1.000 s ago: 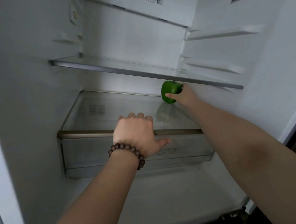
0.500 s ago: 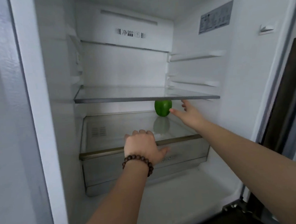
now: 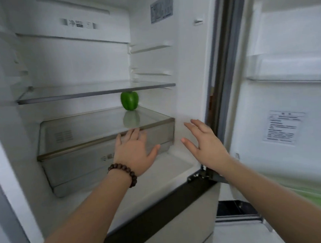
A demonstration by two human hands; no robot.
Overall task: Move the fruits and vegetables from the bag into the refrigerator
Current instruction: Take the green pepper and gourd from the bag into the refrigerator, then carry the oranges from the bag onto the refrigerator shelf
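In the head view, the glossy green bell pepper (image 3: 130, 103) stands alone on the clear glass cover (image 3: 91, 126) of the transparent plastic crisper drawer (image 3: 79, 165), far back and toward the right side, just under the upper glass shelf (image 3: 78, 93). It is probably put deep so that it cannot roll out and the front stays free for more produce. Its long axis is upright: the stem end points up to the shelf and the narrow bottom rests on the glass, where a pale reflection shows. The left hand (image 3: 134, 151), with a brown bead bracelet (image 3: 124, 173) on the wrist, lies flat with straight fingers against the drawer front, I think to steady it. The right hand (image 3: 203, 143) is free near the right wall, fingers spread, holding nothing. The bag is not in view.
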